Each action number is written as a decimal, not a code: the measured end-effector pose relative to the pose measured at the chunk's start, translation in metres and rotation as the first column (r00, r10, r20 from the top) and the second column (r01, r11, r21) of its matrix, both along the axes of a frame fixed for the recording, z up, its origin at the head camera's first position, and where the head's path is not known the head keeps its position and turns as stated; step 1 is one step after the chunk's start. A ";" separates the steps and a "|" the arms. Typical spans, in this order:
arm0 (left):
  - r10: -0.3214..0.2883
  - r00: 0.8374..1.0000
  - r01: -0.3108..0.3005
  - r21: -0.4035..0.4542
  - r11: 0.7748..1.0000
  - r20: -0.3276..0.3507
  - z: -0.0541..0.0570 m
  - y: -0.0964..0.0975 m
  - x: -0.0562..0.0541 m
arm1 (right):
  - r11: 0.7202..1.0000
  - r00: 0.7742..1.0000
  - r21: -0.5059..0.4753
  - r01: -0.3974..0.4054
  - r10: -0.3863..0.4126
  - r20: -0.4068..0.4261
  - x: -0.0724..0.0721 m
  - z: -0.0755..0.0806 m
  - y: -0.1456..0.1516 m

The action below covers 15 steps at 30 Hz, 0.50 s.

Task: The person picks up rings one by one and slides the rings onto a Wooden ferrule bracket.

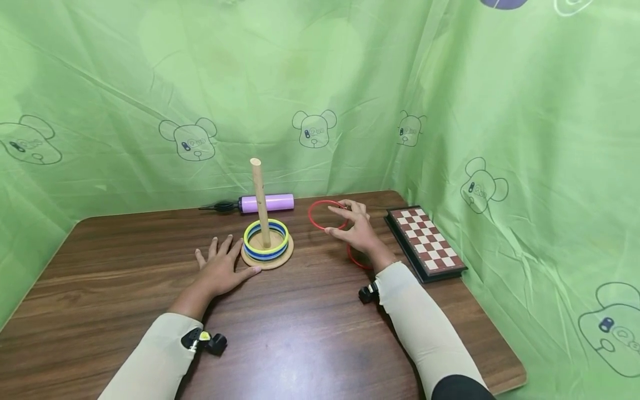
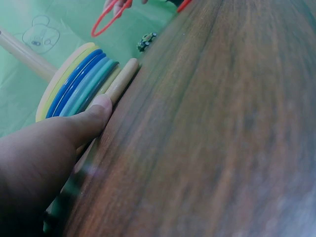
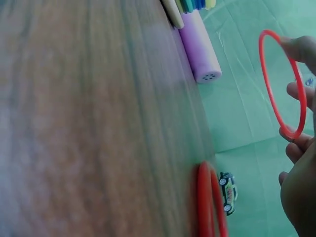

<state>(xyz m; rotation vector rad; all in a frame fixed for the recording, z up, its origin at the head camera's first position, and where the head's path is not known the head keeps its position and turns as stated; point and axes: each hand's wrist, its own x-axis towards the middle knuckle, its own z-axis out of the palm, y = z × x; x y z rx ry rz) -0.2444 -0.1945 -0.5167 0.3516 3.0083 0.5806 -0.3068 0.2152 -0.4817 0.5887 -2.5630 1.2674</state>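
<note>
A wooden ring-toss stand [image 1: 260, 197] stands upright, with a stack of rings [image 1: 284, 244] around the foot of its peg, yellow on top and blue and teal below. My left hand [image 1: 220, 271] rests at the round base [image 1: 274, 264], fingers spread and thumb touching its edge. To the right, my right hand [image 1: 357, 228] pinches a red ring [image 3: 302, 101] between thumb and fingers, held up above the table. More red rings [image 3: 204, 200] lie on the table beneath the right wrist, partly hidden by it in the head view.
Behind the stand lies a purple hand pump [image 1: 275, 203] with a black nozzle end. A checkered game board [image 1: 427, 239] sits along the table's right edge. A small toy car [image 3: 227, 192] is near the loose red rings. Green curtain [image 1: 240, 83] borders the table [image 1: 300, 344].
</note>
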 end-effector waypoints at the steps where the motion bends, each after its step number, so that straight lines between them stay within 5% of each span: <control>1: 0.001 1.000 -0.001 0.000 1.000 0.001 0.000 0.000 0.000 | 1.000 1.000 -0.003 -0.004 0.004 0.000 0.000 0.001 -0.001; 15: 0.005 1.000 -0.005 -0.004 1.000 0.005 -0.001 0.001 -0.001 | 0.998 0.998 -0.057 -0.022 0.018 -0.057 -0.004 0.025 -0.026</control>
